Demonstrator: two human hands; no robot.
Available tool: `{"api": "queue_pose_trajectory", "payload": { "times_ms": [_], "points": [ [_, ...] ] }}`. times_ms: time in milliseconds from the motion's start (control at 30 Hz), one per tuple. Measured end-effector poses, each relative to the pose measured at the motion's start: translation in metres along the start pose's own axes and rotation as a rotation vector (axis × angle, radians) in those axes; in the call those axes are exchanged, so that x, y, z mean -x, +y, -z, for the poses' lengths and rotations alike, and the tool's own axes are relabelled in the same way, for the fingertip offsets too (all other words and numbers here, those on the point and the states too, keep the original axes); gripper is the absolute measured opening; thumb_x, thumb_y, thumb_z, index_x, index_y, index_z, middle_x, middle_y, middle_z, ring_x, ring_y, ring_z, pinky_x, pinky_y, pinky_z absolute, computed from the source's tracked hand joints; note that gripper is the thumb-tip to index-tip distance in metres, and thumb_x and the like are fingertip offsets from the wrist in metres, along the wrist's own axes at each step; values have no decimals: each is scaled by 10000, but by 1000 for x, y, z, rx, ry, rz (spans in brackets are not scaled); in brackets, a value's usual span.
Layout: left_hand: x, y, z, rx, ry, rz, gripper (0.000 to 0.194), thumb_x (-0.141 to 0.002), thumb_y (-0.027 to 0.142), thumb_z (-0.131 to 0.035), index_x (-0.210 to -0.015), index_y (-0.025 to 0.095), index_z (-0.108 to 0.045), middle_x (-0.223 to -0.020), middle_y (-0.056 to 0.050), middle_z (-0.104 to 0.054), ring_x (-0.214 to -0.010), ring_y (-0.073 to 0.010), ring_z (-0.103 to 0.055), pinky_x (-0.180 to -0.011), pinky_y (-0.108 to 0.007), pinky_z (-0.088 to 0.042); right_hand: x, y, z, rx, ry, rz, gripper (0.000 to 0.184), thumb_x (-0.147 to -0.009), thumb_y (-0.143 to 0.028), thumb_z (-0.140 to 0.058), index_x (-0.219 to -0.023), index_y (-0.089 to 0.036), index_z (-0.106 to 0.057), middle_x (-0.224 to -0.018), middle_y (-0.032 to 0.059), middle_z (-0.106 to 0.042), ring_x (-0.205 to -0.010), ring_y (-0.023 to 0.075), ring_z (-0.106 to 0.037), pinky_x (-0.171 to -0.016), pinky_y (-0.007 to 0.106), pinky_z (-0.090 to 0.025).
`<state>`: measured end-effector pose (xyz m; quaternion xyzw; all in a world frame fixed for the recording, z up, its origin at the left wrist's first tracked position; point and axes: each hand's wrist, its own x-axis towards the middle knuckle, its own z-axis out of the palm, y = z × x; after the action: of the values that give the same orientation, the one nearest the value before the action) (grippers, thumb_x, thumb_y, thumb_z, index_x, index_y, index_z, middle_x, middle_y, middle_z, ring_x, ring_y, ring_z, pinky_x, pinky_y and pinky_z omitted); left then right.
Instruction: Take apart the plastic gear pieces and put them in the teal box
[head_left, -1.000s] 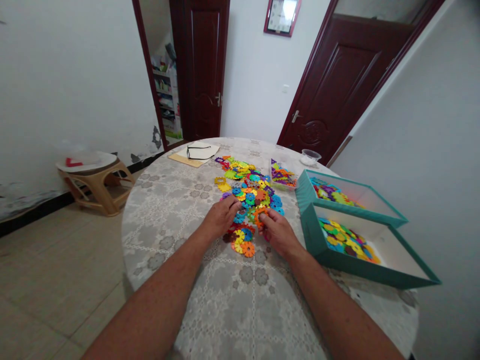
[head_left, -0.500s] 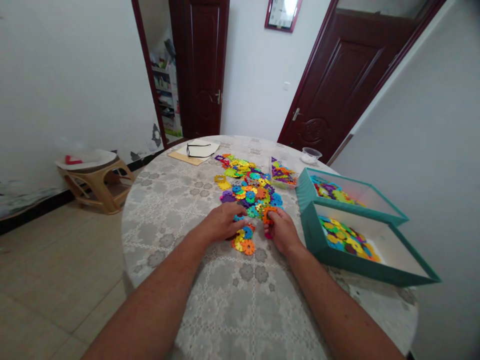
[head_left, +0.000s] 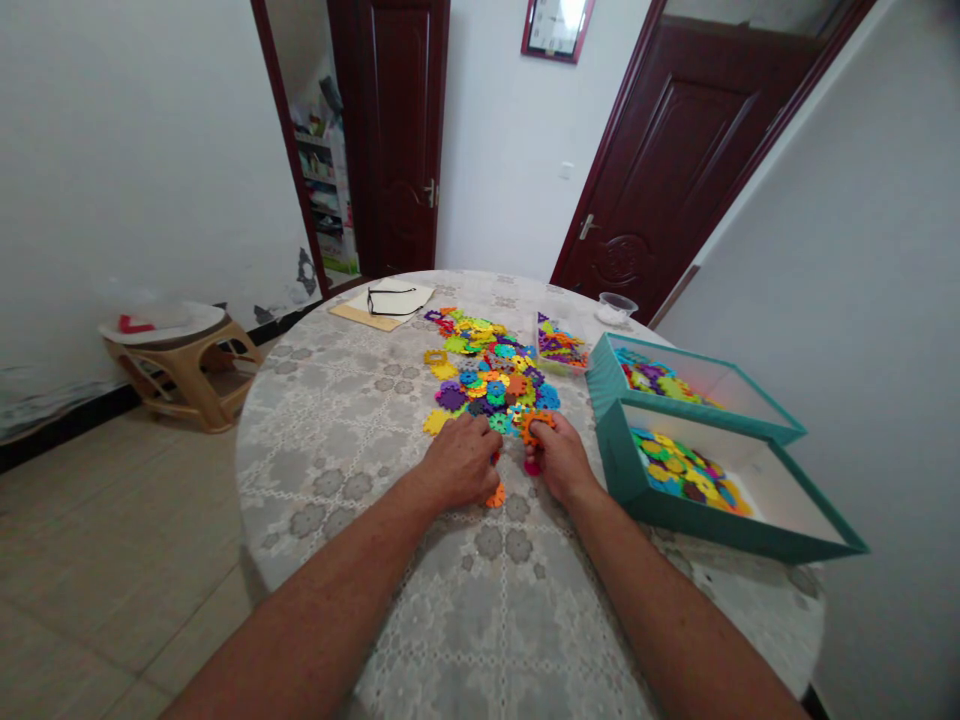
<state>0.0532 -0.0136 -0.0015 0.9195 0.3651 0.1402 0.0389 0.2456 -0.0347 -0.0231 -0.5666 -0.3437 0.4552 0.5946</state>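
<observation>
Right hand (head_left: 562, 460) closed in a pinch on an orange toothed piece (head_left: 529, 429), at the near edge of the colourful pile (head_left: 495, 388).
The left hand (head_left: 463, 460) curls palm-down just beside it, its fingertips hidden, so whether it grips anything I cannot tell; an orange disc (head_left: 496, 496) shows at its near side. Farther right stand two teal boxes (head_left: 697, 527) of similar pieces, all on a patterned tablecloth (head_left: 315, 430).

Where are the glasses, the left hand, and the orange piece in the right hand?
Glasses (head_left: 369, 302), head view: on the front frame.
Left hand (head_left: 465, 460), head view: on its back.
Orange piece (head_left: 528, 428), head view: on its left side.
</observation>
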Motion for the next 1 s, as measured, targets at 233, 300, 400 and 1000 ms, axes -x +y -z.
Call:
{"api": "queue_pose_trajectory", "payload": {
  "times_ms": [233,300,400,1000],
  "points": [
    [1,-14,5,163,14,-63,283,-892,170,-556,-1133,201,-701,-1130,-110,-692,-1088,-264,-625,-995,-395,-490,0,-2,-1,-54,-12,-23,313,-683,-346,-713,-945,-244,-575,-655,-70,-602,-477,104,-517,-412,202,-408],
    [2,-21,5,207,35,-84,271,-909,180,-544,-1137,193,-690,-1132,-113,-696,-1096,-263,-629,-999,-388,-497,0,-4,-1,-71,-18,-32,324,-677,-347,-718,-947,-241,-574,-653,-67,-601,-479,101,-515,-410,195,-405],
    [1,-33,4,268,51,-85,330,-890,139,-516,-1169,206,-678,-1142,-108,-695,-1082,-257,-637,-972,-380,-518,1,-5,0,-91,-27,-42,324,-667,-343,-718,-936,-239,-570,-639,-65,-593,-477,99,-511,-407,189,-404],
    [11,-27,27,132,-149,-144,471,-750,137,-637,-1192,281,-715,-1174,-80,-693,-1111,-281,-566,-974,-396,-444,-1,-1,1,-76,-34,-35,313,-689,-345,-726,-940,-242,-569,-643,-68,-589,-478,104,-517,-413,196,-403]
  ]
}}
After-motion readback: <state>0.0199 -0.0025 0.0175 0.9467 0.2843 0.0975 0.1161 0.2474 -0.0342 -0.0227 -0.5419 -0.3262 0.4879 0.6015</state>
